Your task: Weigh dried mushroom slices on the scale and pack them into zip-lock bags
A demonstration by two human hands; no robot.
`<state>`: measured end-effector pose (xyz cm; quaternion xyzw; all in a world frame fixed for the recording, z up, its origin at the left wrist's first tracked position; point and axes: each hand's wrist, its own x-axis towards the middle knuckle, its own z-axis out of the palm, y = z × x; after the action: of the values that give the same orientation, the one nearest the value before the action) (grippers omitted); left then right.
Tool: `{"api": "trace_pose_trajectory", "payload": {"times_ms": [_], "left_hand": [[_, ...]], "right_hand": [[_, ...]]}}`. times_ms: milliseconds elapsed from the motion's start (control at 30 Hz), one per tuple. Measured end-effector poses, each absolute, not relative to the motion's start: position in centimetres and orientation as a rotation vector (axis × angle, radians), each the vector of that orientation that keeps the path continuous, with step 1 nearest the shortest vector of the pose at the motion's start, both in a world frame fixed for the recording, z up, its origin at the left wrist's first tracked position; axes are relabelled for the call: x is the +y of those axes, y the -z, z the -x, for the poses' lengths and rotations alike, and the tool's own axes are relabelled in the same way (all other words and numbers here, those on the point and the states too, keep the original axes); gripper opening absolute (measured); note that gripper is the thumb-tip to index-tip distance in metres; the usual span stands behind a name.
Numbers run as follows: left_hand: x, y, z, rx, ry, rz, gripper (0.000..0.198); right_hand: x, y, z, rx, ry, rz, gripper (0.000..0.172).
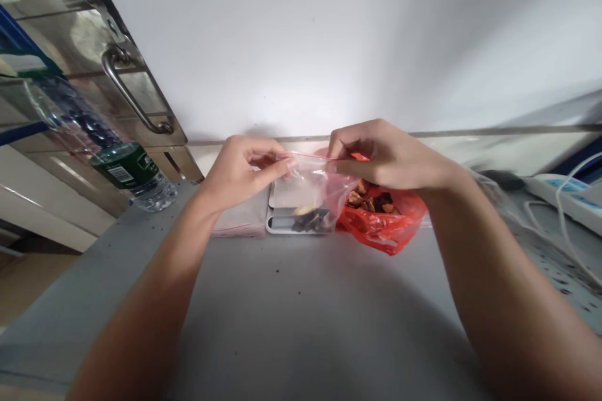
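My left hand (242,169) and my right hand (380,153) both pinch the red-striped top edge of a small clear zip bag (313,191), one at each end. The bag hangs over a small silver scale (282,222) and holds a few dark and pale pieces at its bottom. Just to the right lies an open red plastic bag (383,225) with brown and orange dried pieces inside. A stack of flat clear zip bags (237,222) lies left of the scale, partly behind my left wrist.
A plastic water bottle (117,160) lies at the left edge of the grey table (301,313). A metal cabinet with a handle (134,97) stands behind it. A white power strip (564,197) and cables sit at the right. A white wall is close behind.
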<state>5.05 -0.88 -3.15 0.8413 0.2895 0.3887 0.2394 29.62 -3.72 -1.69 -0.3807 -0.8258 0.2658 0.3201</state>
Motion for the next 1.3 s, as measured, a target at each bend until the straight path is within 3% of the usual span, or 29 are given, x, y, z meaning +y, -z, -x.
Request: {"api": "trace_pose_trajectory", "payload": {"times_ms": [133, 333, 600, 900, 1133, 1300], "left_hand": [[-0.7, 3.5, -4.9, 0.809, -1.084, -2.213, 0.015], [-0.8, 3.5, -4.8, 0.797, -1.091, -2.193, 0.018], [-1.1, 3.4, -5.2, 0.805, -1.079, -2.231, 0.020], [-0.4, 3.9, -4.9, 0.820, -1.135, -2.236, 0.026], [-0.4, 4.0, -5.5, 0.729, -0.929, -2.216, 0.019], [-0.5, 4.1, -6.1, 0.678, -0.871, -2.253, 0.024]], "right_hand": [[-3.7, 1.8, -29.8, -2.120, -0.694, 0.991, 0.029], [-3.6, 1.9, -29.6, -2.126, -0.811, 0.985, 0.020], [-3.4, 2.5, -29.1, -2.127, -0.703, 0.957, 0.016], [-3.2, 2.5, -28.8, -2.151, -0.694, 0.881, 0.020], [-3.6, 2.3, -28.8, -2.015, -0.702, 0.944, 0.034], [-3.4, 2.2, -28.6, -2.079, -0.656, 0.960, 0.033]]}}
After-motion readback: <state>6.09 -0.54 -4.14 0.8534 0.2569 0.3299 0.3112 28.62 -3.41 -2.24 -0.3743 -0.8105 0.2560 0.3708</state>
